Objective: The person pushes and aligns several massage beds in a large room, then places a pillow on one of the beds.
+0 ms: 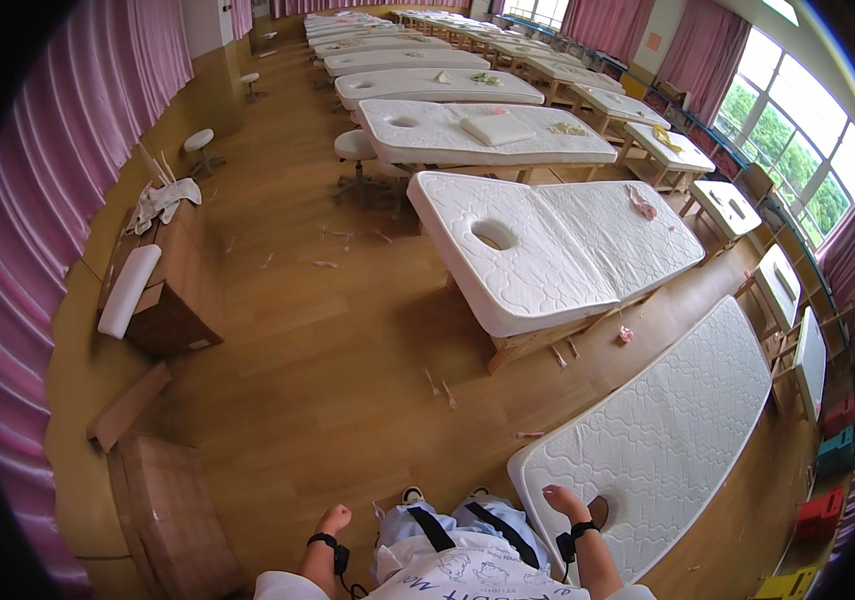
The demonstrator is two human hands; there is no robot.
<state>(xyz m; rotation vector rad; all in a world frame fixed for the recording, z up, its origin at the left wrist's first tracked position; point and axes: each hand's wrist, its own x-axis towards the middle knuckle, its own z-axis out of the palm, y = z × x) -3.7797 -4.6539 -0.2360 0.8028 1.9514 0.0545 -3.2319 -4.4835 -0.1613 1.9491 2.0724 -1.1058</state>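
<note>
My left hand [333, 519] hangs beside my left leg over the wooden floor, its fingers curled into a loose fist with nothing visible in it. My right hand [564, 501] is above the near corner of a white quilted massage mattress [652, 440], close to its round face hole [599, 513]. Its fingers are curled too, and no object shows in them. Whether that hand touches the mattress I cannot tell. Straight ahead stands a massage table [567, 240] with a white mattress on a wooden frame, a face hole at its left end and a pink crumpled item [641, 204] on it.
Rows of similar beds [487, 130] run to the far wall. On the left are a brown cardboard box [179, 270], flattened cardboard [175, 515] and a white stool [199, 141]. Small thin packets [440, 388] litter the floor. Coloured bins [819, 512] stand at right.
</note>
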